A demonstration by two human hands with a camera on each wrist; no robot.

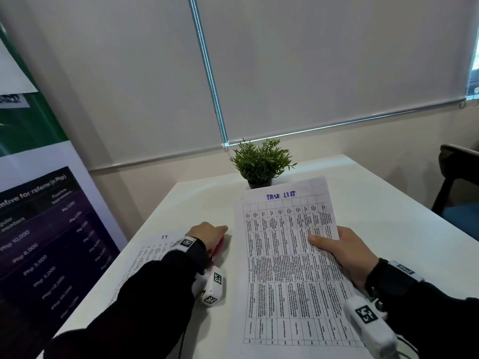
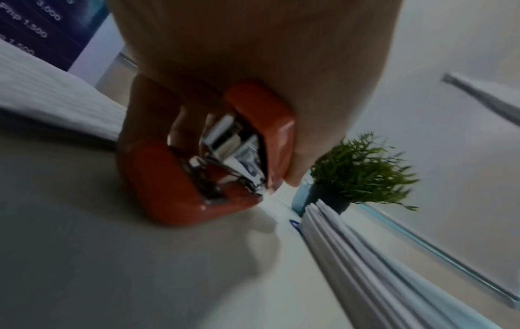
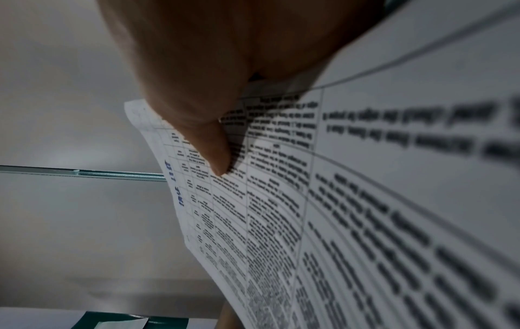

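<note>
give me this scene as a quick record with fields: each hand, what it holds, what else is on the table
left hand: grips the red stapler, which sits on the white table
right hand: holds the stack of sheets at its right edge, thumb on top
stack of sheets: several pages, printed grid, "TASK LIST" handwritten in blue
stapler vs stack: apart, the stapler to the left of the stack
also on table: second printed paper by the left forearm; potted plant beyond the stack
beside table: banner at left

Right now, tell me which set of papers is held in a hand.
The TASK LIST papers, pinched by the right hand; the other papers lie flat under the left sleeve.
</note>
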